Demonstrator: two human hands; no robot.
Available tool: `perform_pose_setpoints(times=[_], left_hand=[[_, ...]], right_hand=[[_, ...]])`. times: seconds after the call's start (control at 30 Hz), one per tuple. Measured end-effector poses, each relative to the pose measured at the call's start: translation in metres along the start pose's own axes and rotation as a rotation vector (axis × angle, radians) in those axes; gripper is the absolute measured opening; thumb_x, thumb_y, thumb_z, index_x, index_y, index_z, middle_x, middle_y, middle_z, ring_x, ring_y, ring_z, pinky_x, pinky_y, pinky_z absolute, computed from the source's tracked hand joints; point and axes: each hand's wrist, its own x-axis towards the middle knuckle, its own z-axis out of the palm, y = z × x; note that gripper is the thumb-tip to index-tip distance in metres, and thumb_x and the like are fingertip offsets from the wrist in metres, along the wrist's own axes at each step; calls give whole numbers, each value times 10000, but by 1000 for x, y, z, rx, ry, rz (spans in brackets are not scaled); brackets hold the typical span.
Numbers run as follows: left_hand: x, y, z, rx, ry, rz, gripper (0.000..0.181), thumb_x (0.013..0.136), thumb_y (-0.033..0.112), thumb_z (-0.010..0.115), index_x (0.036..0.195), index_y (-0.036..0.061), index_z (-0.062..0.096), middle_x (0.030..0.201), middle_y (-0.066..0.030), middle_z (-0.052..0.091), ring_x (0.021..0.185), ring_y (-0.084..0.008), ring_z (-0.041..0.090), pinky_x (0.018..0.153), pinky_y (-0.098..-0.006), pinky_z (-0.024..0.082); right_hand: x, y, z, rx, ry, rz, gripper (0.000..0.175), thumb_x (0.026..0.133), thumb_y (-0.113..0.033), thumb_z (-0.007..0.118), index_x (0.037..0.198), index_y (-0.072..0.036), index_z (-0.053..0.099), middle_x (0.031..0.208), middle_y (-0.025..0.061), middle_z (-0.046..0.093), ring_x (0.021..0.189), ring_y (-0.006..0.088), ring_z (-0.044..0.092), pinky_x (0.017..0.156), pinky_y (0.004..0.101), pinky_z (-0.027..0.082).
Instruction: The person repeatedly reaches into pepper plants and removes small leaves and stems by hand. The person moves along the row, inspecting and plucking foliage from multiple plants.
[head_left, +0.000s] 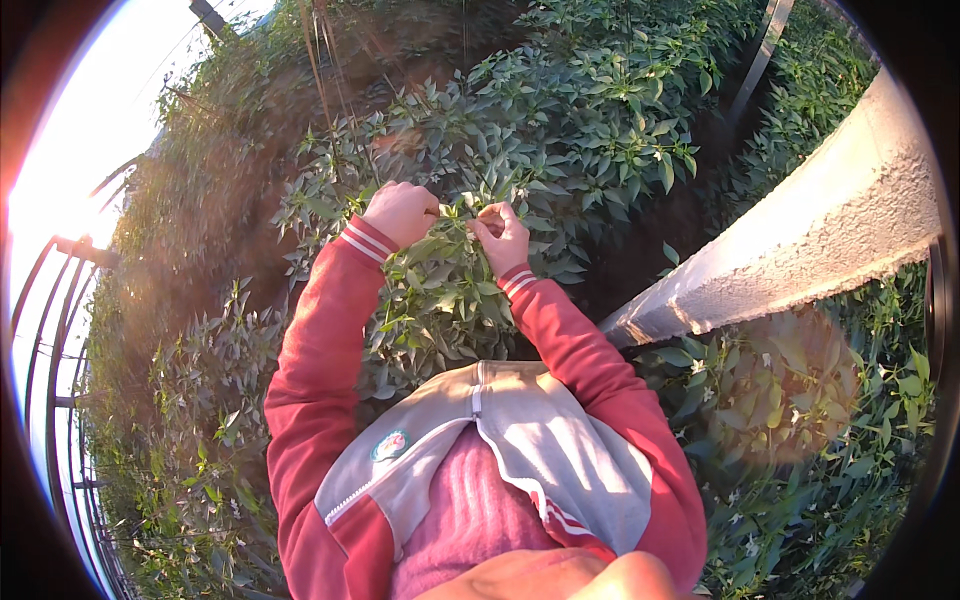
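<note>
Both of my hands are at the top of a leafy green plant (442, 277) in front of my body. My left hand (401, 214), in a red sleeve with a striped cuff, is bent over the leaves, its fingers curled and partly hidden. Close to its right, my right hand (501, 234) has thumb and forefinger brought near each other beside pale green shoot tips (452, 213). Whether either hand grips a shoot cannot be made out. Small white flowers show among the leaves near the fingers.
A thick, rough whitish post (780, 232) slants in from the right. Dense rows of similar plants (592, 112) surround me, with thin upright strings (322, 67) at the upper left. A narrow grey post (761, 56) stands at the upper right. Curved frame bars (52, 360) and strong sun glare lie at the left.
</note>
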Motion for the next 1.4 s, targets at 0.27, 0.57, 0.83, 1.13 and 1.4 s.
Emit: perform_pose_setpoints(times=[0.27, 0.57, 0.83, 1.13, 1.4], left_hand=[[-45, 35, -10, 92, 43, 186, 132, 763, 151, 591, 808, 99, 704, 781, -135, 658, 796, -349, 648, 712, -488, 520], [-81, 106, 0, -256, -90, 467, 356, 747, 164, 716, 1084, 68, 651, 1029, -121, 614, 1006, -303, 596, 842, -397, 510], [6, 126, 91, 198, -515, 122, 188, 804, 179, 628, 856, 31, 730, 941, -164, 700, 916, -330, 681, 800, -435, 559], [110, -38, 83, 159, -383, -364, 535, 847, 514, 678, 1014, 10, 744, 823, -161, 729, 783, -274, 714, 736, -389, 554], [107, -54, 103, -689, -132, -246, 295, 979, 261, 588, 1128, 33, 703, 826, -27, 696, 726, -100, 612, 701, -271, 518]], right_hand=[[-61, 1, 11, -455, -94, -268, 288, 896, -62, 614, 1183, -83, 642, 1127, 104, 656, 1091, 317, 556, 967, 400, 444], [-102, 31, 58, -389, -215, -330, 531, 942, -154, 511, 1460, -90, 414, 1495, 98, 423, 1314, 307, 418, 1138, 437, 315], [-116, 35, 64, -796, -302, -379, 596, 915, -274, 527, 1485, -156, 402, 1584, 181, 292, 1418, 323, 357, 1152, 484, 315], [-89, -5, 43, -628, -355, -278, 624, 799, -119, 654, 1385, -50, 451, 1495, 230, 354, 1341, 406, 375, 1118, 510, 314], [6, 20, -9, -476, -125, -277, 258, 834, 17, 540, 1065, -27, 647, 1108, 97, 652, 1093, 310, 558, 936, 421, 451]])
